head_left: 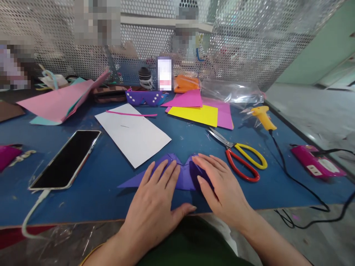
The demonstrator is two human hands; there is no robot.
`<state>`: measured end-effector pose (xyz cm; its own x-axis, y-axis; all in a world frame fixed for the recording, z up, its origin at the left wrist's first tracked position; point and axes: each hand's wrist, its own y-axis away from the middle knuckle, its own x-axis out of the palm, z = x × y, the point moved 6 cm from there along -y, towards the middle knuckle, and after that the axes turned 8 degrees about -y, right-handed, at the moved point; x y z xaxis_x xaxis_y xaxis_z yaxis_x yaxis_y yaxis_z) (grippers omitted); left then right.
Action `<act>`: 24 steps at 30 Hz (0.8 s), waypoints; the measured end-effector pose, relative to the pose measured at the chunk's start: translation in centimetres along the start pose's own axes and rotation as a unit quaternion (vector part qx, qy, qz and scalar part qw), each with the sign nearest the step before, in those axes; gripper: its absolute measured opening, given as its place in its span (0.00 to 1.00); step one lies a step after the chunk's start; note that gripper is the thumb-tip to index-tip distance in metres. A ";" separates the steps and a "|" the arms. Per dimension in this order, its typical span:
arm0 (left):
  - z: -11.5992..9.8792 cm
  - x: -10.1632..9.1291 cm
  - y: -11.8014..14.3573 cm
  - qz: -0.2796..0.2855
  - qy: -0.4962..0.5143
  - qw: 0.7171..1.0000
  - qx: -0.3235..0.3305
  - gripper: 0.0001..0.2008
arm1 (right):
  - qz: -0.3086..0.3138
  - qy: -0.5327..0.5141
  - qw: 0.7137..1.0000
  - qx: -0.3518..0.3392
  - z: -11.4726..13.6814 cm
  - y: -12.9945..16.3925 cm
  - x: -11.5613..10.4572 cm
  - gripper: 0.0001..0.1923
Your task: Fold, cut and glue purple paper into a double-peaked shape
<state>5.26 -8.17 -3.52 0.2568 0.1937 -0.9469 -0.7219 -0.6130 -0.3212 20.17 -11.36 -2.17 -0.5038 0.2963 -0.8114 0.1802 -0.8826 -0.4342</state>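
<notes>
Resting on the folded purple paper (184, 181) in the head view, the left hand (155, 199) and right hand (222, 183) work at the middle of the front edge of the bench (97, 201). Left hand: palm down, fingers extended over the paper, clasping nothing. Right hand: thumb set apart from the fingers, not closed, fingers laid over the paper's right part. Paper position: just inside the front edge, with one pointed end directed toward the left edge.

Progress: folds are already formed, with a notch in the rear side between the hands. No join to another part is visible. The number of folds left cannot be told; the hands cover much of the paper.

Clearance, front: minimal; the left thumb lies near the front edge. Rear: the white sheet (135, 136) lies close behind. Right: the scissors (230, 145) lie near the right hand, blades toward the rear edge. Left: bare surface extends to the phone (66, 160). The glue gun (262, 115) lies toward the right edge, well apart from both hands
</notes>
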 end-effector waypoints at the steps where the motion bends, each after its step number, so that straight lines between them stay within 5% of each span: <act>1: 0.0 0.1 0.0 0.002 0.000 1.000 -0.001 0.40 | -0.006 0.007 1.000 -0.002 0.1 0.1 -0.1 0.20; 7: 0.8 -1.4 1.8 -0.026 -0.070 0.997 -0.015 0.39 | -0.073 0.022 0.997 0.011 -0.1 2.3 -3.1 0.18; 10: 2.2 -2.3 4.0 -0.019 -0.121 0.992 -0.030 0.42 | -0.058 0.056 0.997 0.007 -0.8 4.3 -4.3 0.19; 19: 1.4 -1.5 6.1 0.012 -0.114 0.993 0.015 0.41 | 0.043 0.046 0.993 -0.105 2.1 3.4 -0.4 0.19; 24: 1.5 -1.5 6.8 0.019 -0.137 0.990 0.018 0.41 | 0.085 0.026 0.991 -0.096 2.3 3.7 0.8 0.22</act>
<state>-1.00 -11.54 -4.30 0.0492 0.3740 -0.9261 -0.7518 -0.5965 -0.2808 18.45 -15.20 -3.51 -0.4087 0.1731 -0.8961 0.4178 -0.8374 -0.3523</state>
